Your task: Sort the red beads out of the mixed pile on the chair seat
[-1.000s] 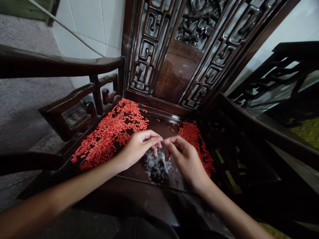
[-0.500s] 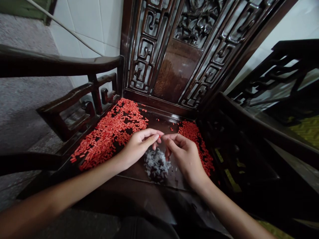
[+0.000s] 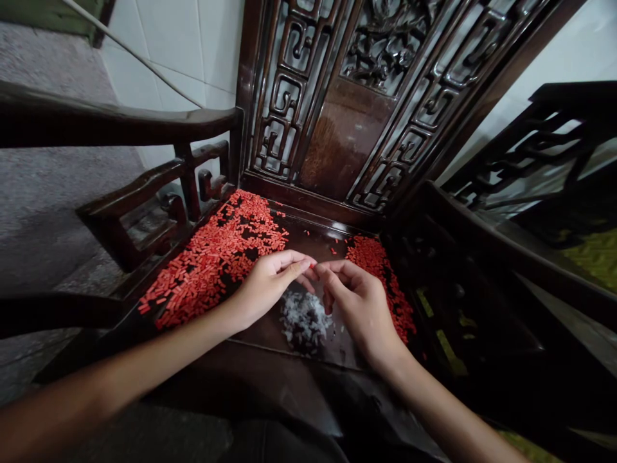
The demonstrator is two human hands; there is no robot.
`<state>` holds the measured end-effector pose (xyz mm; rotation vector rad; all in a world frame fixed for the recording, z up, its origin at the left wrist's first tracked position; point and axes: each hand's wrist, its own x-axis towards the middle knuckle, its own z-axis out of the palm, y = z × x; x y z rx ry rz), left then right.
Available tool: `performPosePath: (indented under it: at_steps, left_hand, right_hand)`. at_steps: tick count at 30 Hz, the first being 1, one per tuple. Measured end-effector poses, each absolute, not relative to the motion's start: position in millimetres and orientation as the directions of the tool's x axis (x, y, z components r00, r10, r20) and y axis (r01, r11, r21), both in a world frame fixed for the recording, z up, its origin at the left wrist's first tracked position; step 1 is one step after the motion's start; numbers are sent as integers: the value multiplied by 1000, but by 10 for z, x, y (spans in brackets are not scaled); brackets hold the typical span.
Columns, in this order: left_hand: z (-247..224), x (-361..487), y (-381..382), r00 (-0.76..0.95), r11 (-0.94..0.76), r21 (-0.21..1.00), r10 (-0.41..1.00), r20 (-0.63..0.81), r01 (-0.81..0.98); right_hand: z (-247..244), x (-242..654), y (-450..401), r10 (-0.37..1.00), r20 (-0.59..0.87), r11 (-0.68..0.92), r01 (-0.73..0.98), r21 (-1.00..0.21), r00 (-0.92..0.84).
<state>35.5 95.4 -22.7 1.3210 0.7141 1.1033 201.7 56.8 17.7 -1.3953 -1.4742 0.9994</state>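
Fingers (image 3: 299, 262) closed on sideways red bead (image 3: 313, 264).

red bit (image 3: 313, 264) half hidden by fingertips (image 3: 303, 259); white grains (image 3: 304, 321) too small to tell apart

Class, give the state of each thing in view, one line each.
Left bare hand: fingers curled, tips at a tiny red rod-shaped piece.
Right bare hand: fingers curled, tips beside it.
Loose red rod-shaped pieces: spread in two patches.
White grains: loose heap below the hands.
Dark polished wooden seat: bearing both.
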Motion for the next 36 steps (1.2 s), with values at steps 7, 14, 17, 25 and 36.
performPosePath:
  at_steps: [7,14,17,25,36]
  left_hand:
    - [-214,357,953,364,-106,975,915,172,-194]
    - [-261,358,955,377,-136,977,907,190,-165]
    - [-302,349,953,365,-199,977,906,214,-80]
    - [-310,343,969,393,-221,969,886,246,-109]
    - [-342,315,963,424,-246,965,867,263,-96]
  right_hand:
    - [144,2039,565,998,61,61,317,-947,-12]
    - [140,2063,566,992,117,123,431,-894,-41]
    - [133,2084,570,984,160,178,512,-841,-79]
    - [114,2130,589,992,37,79,381,-921,-117]
    - [98,2162,626,975,-71,-32,184,-982,-209]
